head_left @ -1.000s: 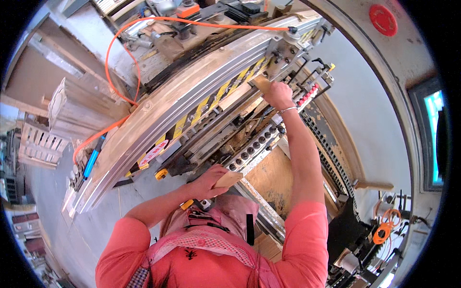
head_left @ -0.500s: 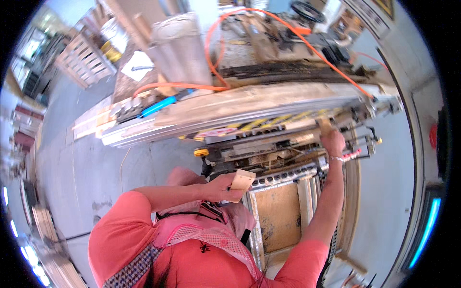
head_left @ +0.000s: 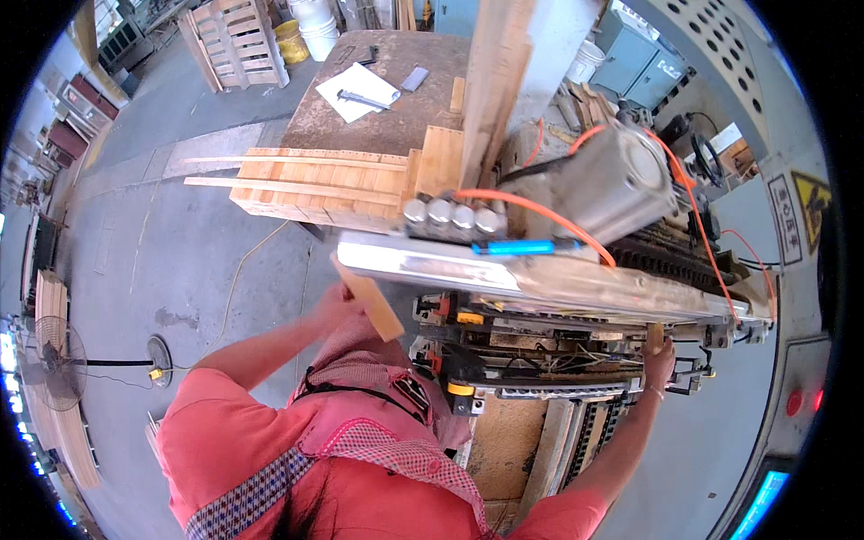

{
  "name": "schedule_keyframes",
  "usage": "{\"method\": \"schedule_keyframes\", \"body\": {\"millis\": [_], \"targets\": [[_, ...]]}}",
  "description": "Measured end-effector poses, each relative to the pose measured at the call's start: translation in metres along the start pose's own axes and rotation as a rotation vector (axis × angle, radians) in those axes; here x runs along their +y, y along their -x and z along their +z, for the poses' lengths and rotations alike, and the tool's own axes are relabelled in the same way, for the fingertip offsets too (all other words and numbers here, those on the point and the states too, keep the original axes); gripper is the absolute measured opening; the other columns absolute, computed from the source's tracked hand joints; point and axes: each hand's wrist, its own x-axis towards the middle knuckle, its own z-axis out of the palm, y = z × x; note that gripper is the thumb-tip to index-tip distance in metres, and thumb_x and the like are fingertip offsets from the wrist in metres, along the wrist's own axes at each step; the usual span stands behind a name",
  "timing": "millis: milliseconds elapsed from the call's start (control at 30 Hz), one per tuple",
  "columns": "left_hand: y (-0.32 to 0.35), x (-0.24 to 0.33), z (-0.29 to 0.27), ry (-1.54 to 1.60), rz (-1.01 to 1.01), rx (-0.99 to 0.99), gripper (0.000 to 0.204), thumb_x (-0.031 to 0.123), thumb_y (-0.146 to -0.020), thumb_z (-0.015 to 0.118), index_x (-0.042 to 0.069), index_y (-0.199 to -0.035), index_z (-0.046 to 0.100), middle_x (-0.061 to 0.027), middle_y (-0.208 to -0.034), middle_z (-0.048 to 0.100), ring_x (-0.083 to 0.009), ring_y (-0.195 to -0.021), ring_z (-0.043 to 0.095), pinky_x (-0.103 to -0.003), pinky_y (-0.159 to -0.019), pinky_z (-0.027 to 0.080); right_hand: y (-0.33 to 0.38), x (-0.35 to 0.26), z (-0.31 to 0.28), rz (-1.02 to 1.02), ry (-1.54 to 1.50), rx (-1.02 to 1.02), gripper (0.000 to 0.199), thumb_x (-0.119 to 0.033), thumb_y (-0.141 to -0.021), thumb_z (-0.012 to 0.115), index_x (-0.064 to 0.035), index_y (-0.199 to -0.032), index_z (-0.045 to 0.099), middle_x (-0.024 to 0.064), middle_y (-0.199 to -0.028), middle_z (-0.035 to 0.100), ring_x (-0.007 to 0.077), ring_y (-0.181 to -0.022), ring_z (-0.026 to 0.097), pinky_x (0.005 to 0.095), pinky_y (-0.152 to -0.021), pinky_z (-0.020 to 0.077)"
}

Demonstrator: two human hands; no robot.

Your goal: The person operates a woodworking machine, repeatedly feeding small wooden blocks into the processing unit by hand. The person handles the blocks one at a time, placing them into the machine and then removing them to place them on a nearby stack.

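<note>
My left hand (head_left: 335,308), left of the machine, is closed on a short flat wooden board (head_left: 376,304) held at a slant below the end of a long metal beam (head_left: 423,261). My right arm stretches to the far right, where my right hand (head_left: 660,363) grips a small wooden piece (head_left: 655,333) at the machine's rails (head_left: 558,373). The beam partly covers the upper end of that piece. My right fingertips are hard to make out there.
Stacked wooden pieces (head_left: 315,184) lie on a brown table (head_left: 396,58) with a caliper (head_left: 362,99) on white paper. An orange hose (head_left: 540,211) crosses the beam beside a blue tool (head_left: 513,247). A standing fan (head_left: 54,360) is at the left; a wooden pallet (head_left: 238,45) stands farther back.
My left hand has moved left and up with its board, away from the machine's rails. My right hand stays at the rails with its piece. The view has shifted, showing more of the table.
</note>
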Motion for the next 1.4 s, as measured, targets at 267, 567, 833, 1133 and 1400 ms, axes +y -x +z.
{"method": "schedule_keyframes", "body": {"millis": [267, 567, 833, 1133, 1400], "targets": [[-0.190, 0.030, -0.088, 0.179, 0.234, 0.007, 0.036, 0.015, -0.086, 0.058, 0.004, -0.119, 0.050, -0.0017, -0.086, 0.058, -0.0095, -0.074, 0.055, -0.025, -0.064, 0.048, 0.139, -0.056, -0.016, -0.023, -0.222, -0.086, 0.041, -0.016, -0.070, 0.073, 0.0014, -0.104, 0.059, 0.0164, -0.095, 0.063, 0.0317, -0.082, 0.060, 0.0379, -0.069, 0.0485], [-0.332, 0.006, -0.068, 0.132, 0.092, -0.135, 0.031, 0.008, -0.081, 0.056, 0.006, -0.112, 0.060, -0.0021, -0.078, 0.058, -0.0082, -0.064, 0.054, -0.023, -0.058, 0.048, 0.322, -0.099, -0.033, 0.213, -0.372, -0.237, 0.018, -0.006, -0.069, 0.067, -0.0034, -0.086, 0.060, 0.0107, -0.073, 0.063, 0.0222, -0.067, 0.062, 0.0330, -0.061, 0.0484], [-0.330, 0.021, -0.055, 0.076, 0.081, -0.050, 0.032, 0.012, -0.081, 0.060, 0.007, -0.113, 0.061, -0.0023, -0.082, 0.062, -0.0091, -0.070, 0.058, -0.023, -0.059, 0.050, 0.399, -0.118, -0.038, 0.453, -0.594, -0.266, 0.023, -0.011, -0.075, 0.068, 0.0010, -0.092, 0.059, 0.0057, -0.079, 0.061, 0.0161, -0.070, 0.058, 0.0287, -0.064, 0.0478], [-0.336, 0.017, -0.061, 0.038, 0.115, -0.044, 0.026, 0.011, -0.081, 0.057, 0.003, -0.105, 0.063, -0.0020, -0.071, 0.060, -0.0078, -0.057, 0.054, -0.022, -0.050, 0.044, 0.442, -0.130, -0.042, 0.503, -0.532, -0.290, 0.027, -0.007, -0.071, 0.067, 0.0007, -0.096, 0.061, 0.0124, -0.081, 0.066, 0.0197, -0.073, 0.064, 0.0309, -0.066, 0.0495], [-0.345, 0.015, -0.039, 0.093, 0.090, -0.051, 0.004, 0.010, -0.081, 0.058, 0.008, -0.084, 0.059, 0.0008, -0.067, 0.053, -0.0095, -0.054, 0.051, -0.023, -0.046, 0.041, 0.513, -0.129, -0.043, 0.499, -0.271, -0.305, 0.026, -0.021, -0.074, 0.067, -0.0004, -0.089, 0.063, 0.0129, -0.089, 0.066, 0.0260, -0.084, 0.064, 0.0346, -0.070, 0.0497]]}}
